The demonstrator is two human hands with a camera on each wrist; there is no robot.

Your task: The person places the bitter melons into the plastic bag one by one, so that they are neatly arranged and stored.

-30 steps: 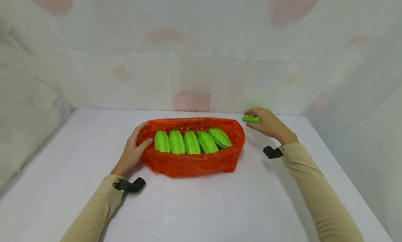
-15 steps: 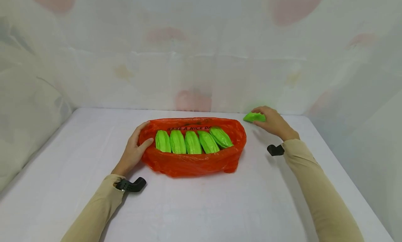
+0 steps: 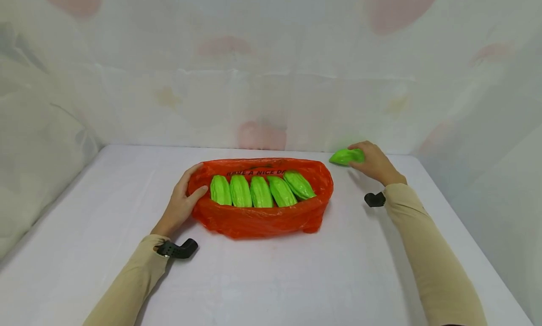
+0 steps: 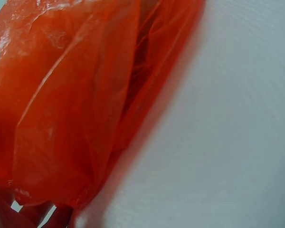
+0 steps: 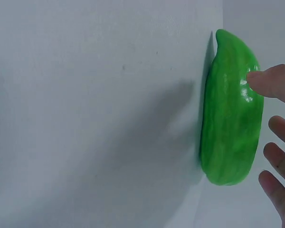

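A red plastic bag (image 3: 258,222) stands with its mouth wide, printed "HAVE A NICE DA…" on its inner back wall. Several bright green ridged fruits (image 3: 260,193), long and shiny, lie side by side in it. My left hand (image 3: 175,206) holds the bag's left end, thumb at the front rim; the left wrist view shows the crinkled red plastic (image 4: 71,95) with fingers partly hidden behind it. Near the table's back edge lies one more green ridged fruit (image 3: 342,157). My right hand (image 3: 374,163) is at its right end, the thumb (image 5: 270,83) over its side and the other fingers spread apart.
A white-covered table (image 3: 271,279) carries everything. Directly behind its back edge rises a pale sheet (image 3: 296,105) with faded pink patches, and similar sheets hang at both sides. A dark wrist device (image 3: 178,249) sits on each forearm.
My right hand has shifted rightward along the lone fruit, so more of the fruit shows now. The left hand stays on the bag, and the fruits inside keep their places.
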